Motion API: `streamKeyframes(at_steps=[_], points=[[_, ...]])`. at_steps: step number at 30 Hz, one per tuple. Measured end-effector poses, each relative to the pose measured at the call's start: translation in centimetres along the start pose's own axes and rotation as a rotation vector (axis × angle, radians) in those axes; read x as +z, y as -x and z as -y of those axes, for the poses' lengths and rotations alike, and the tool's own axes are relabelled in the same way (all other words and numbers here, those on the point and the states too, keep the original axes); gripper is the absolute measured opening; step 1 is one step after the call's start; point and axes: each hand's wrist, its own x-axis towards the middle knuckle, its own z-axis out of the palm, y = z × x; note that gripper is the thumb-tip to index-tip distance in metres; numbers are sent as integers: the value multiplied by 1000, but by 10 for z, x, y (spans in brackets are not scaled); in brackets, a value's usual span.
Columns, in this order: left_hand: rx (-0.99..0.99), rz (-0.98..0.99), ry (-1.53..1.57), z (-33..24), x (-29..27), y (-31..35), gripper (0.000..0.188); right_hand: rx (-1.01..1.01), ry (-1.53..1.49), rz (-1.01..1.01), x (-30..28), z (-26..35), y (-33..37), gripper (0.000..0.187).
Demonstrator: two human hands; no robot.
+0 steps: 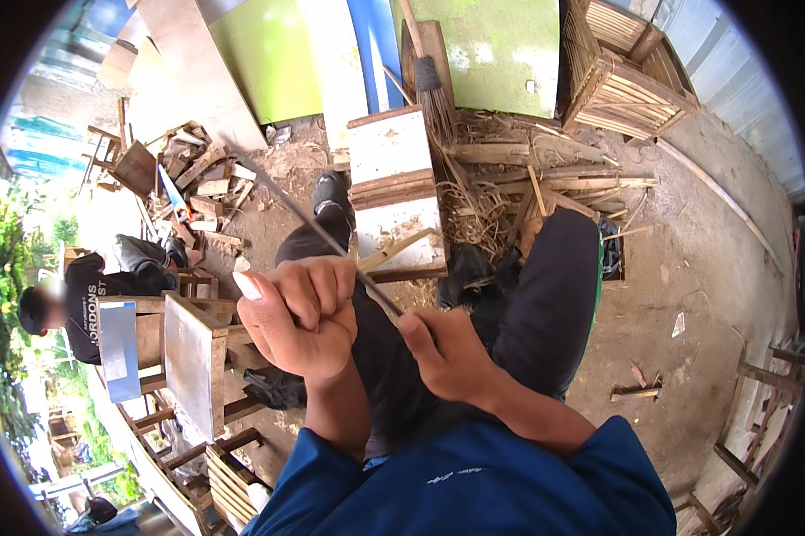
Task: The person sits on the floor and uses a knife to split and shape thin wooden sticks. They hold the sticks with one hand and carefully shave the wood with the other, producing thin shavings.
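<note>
Taking the middle of your view as the clock's hub, your right hand [447, 353] sits at five o'clock, its fingers wrapped around the near end of a long, thin, dark rod [282, 195], the thumb pressed along it. From that grip the rod slants away toward ten o'clock, held up in the air above the floor [688, 223]. You have your left hand [300, 313] between eight and nine o'clock, fingers curled tightly into the palm and thumb jutting out toward ten. The rod runs just beside those curled fingers; whether they touch it, or close on something hidden inside, you cannot tell from here.

At twelve o'clock, beyond your hands, stands a low tabletop [387, 147] with white panels and brown wooden edges. A pale wooden stick [401, 251] shows over its near part, close to the rod. Your right knee [554, 268], in dark trousers, is bent at three o'clock. Farther off at twelve, a broom [429, 76] leans upright, with a green panel [505, 54] just past it at one. A slatted wooden crate [635, 89] stands between one and two. Scrap wood [210, 183] is heaped at ten o'clock. At nine, another person [85, 304] in a dark top and cap sits near some wooden furniture [192, 366], which stands at eight.
</note>
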Motion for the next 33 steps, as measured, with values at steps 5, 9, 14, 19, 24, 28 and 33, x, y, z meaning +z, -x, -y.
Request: streamKeyframes(at_steps=[5,9,14,19,24,28,33], points=[[32,-89,7,-1,-5,-4,42,226,31,-28,-5,5,-12,55],[18,-84,45,1,-4,2,44,-124,-50,65,4,6,-2,46],[14,-21,-15,-3,-1,1,46,154,6,-101,1,-49,-20,54],[45,43,3,2,6,-4,50,478,330,-28,-28,-84,-12,61],[-3,0,74,5,6,-8,56,121,-43,43,-11,-28,-10,52],[-64,-13,90,0,0,-12,62,-135,-170,114,7,-7,-13,52],[-75,-72,95,-6,-6,-10,64,530,66,-34,-11,-72,-33,65]])
